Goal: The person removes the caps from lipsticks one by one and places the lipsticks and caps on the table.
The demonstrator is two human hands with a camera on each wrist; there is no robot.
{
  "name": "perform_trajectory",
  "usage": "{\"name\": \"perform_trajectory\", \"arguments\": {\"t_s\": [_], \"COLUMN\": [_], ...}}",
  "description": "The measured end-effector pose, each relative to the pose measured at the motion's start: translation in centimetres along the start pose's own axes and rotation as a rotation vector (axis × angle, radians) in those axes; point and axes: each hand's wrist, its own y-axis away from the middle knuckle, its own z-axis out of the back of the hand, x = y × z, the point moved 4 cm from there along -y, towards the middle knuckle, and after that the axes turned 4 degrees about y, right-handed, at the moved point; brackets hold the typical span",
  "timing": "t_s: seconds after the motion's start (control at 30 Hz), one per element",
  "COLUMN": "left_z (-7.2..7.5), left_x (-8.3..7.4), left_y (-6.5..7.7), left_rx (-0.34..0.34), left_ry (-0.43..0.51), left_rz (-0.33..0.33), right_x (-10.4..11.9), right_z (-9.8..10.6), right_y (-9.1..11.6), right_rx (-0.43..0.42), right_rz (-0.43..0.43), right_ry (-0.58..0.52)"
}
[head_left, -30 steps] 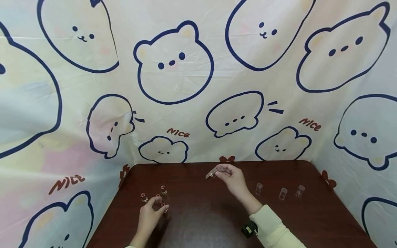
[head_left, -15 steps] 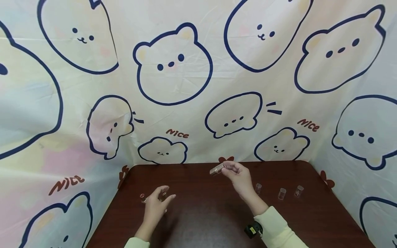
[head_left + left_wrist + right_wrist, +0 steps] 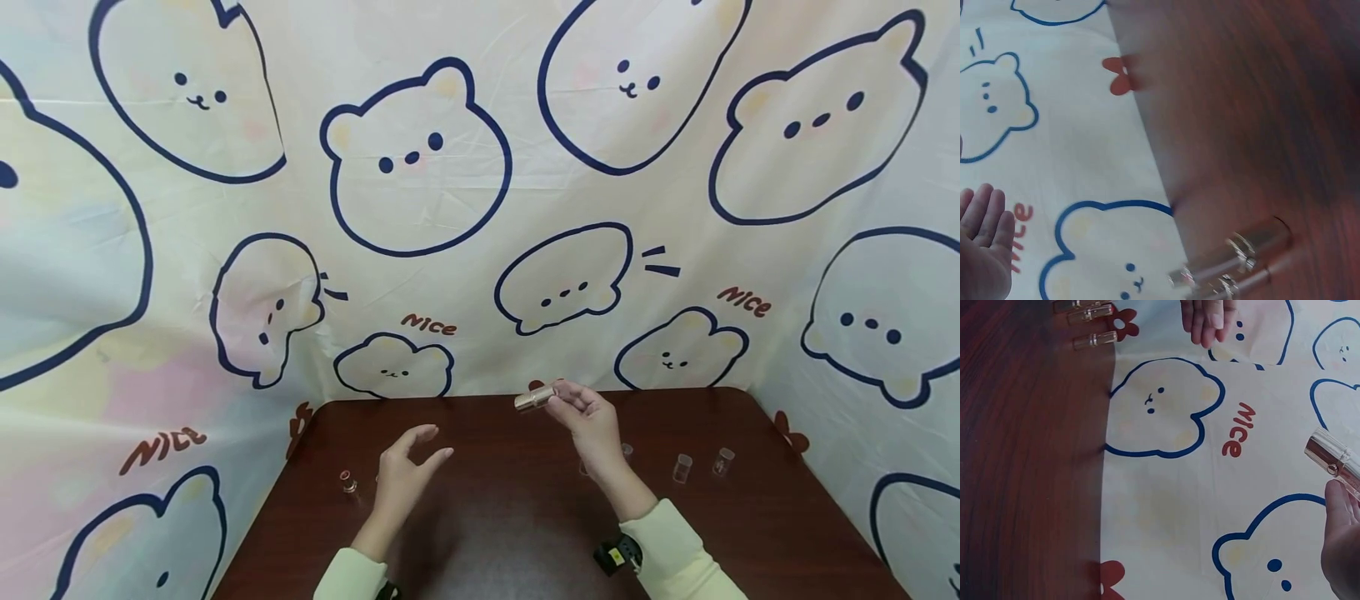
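Observation:
My right hand point(image 3: 592, 425) pinches a shiny rose-gold lipstick tube point(image 3: 534, 399), tilted almost sideways above the far side of the table. The right wrist view shows the tube point(image 3: 1329, 450) with a clear section by the fingers. My left hand point(image 3: 401, 483) hovers with thumb and fingers spread apart, nothing between them. Close to it, a lipstick point(image 3: 348, 482) with a reddish top stands on the table; others are mostly hidden behind the hand. Several lipsticks point(image 3: 1094, 340) appear in the right wrist view. Two upright tubes point(image 3: 1266, 240) show in the left wrist view.
Clear plastic caps point(image 3: 682, 468) stand on the right of the dark brown table point(image 3: 495, 533), one partly covered by my right forearm. Another cap point(image 3: 723, 462) is beside them. A patterned cloth point(image 3: 420, 275) hangs around the table's back and sides.
My left hand has moved away from the lipsticks, rightward and up, with its fingers spread. My right hand has shifted slightly right and up with the tube, which now lies closer to level.

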Motion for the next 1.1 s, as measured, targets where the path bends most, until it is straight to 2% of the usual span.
{"name": "perform_trajectory", "arguments": {"t_s": [0.17, 0.53, 1.1], "left_z": [-0.9, -2.4, -4.0], "left_x": [-0.8, -2.9, -6.0], "left_y": [-0.6, -2.1, -3.5], "left_rx": [0.014, 0.056, 0.099], "left_ry": [0.043, 0.139, 0.231], "left_rz": [-0.004, -0.072, -0.074], "right_x": [0.5, 0.9, 1.6], "right_z": [0.0, 0.1, -0.6], "right_y": [0.0, -0.1, 0.2], "right_rx": [-0.016, -0.020, -0.004], "right_rz": [-0.027, -0.063, -0.065], "right_ry": [-0.085, -0.194, -0.391]}}
